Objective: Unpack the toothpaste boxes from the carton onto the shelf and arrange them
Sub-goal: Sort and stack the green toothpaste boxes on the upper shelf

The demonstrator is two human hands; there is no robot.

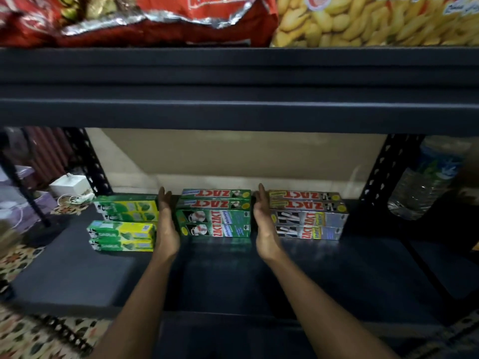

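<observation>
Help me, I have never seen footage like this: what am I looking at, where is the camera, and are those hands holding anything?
No machine here: a person works with bare hands, and the single picture comes from a camera worn on their head, looking forward and down. The left hand and right hand, fingers straight, flank the middle stack of dark green toothpaste boxes on the dark metal shelf; neither grips anything. Left of that stack lie yellow-green cardboard boxes, right of it silver cardboard boxes. A clear plastic water bottle stands far right.
</observation>
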